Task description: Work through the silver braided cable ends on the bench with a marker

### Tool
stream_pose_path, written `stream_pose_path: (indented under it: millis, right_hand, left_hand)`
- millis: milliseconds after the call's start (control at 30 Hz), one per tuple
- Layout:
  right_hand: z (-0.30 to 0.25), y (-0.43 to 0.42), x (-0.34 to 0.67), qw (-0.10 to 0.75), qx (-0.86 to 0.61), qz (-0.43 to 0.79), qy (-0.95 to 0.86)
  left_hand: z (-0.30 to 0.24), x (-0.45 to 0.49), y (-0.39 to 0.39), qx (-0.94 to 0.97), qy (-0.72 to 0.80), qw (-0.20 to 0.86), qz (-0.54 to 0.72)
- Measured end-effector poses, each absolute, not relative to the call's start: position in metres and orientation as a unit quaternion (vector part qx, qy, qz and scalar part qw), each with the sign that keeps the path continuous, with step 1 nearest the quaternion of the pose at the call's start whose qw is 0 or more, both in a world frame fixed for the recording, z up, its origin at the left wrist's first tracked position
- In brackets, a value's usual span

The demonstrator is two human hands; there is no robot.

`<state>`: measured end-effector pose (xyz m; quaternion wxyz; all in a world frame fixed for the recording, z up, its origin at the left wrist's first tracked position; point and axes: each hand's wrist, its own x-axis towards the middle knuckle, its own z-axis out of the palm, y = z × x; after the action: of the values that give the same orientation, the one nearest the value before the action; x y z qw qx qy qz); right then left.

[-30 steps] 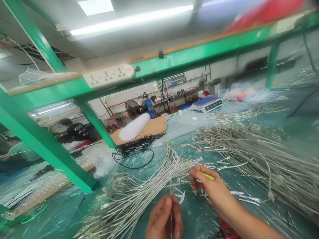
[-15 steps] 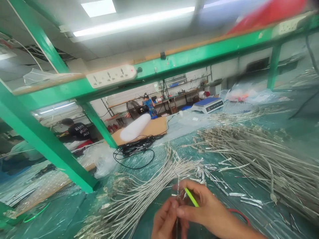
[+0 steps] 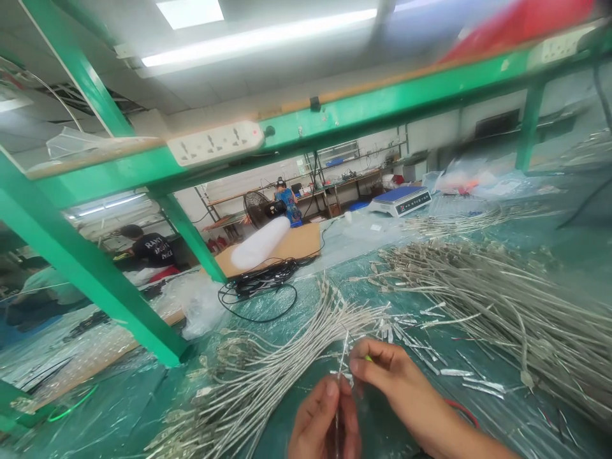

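Observation:
My left hand [image 3: 322, 421] is closed around a thin grey cable [image 3: 340, 373], which stands upright between thumb and fingers with a strip of silver foil at its top end. Just to the right, my right hand [image 3: 394, 376] is pinched beside that foil end. A slim yellow-green handle [image 3: 368, 358] shows only as a small bit in its grip; the rest is hidden by the fingers. Beyond my hands lies a bundle of silvery cables [image 3: 287, 370] with connectors at the left end. Loose foil scraps [image 3: 482, 386] are scattered to the right.
A larger cable heap [image 3: 478, 293] covers the right side. Coiled black cable [image 3: 261, 280], a white roll [image 3: 261, 242] and a blue-topped scale [image 3: 401, 201] lie farther back. A green frame [image 3: 119, 287] with a power strip [image 3: 217, 145] crosses ahead. Two people work beyond.
My right hand has drawn apart from the left and turned, so the yellow-green handle is now mostly covered. More of the cable's foil end shows. My left hand still holds the cable.

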<state>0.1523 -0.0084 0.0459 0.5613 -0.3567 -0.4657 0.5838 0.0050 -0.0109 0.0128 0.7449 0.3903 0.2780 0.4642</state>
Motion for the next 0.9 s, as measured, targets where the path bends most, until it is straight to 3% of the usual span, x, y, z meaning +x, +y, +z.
stream_pose_path:
  millis: [567,900]
  right_hand:
    - [0.040,-0.003,0.152,0.574,-0.345,0.627,-0.399]
    - [0.042,-0.005,0.155,0.551,-0.361,0.588,-0.469]
  left_hand:
    - [0.023,0.002,-0.010,0.388,0.284,0.721,0.500]
    - [0.022,0.002,-0.012,0.400,0.311,0.688,0.519]
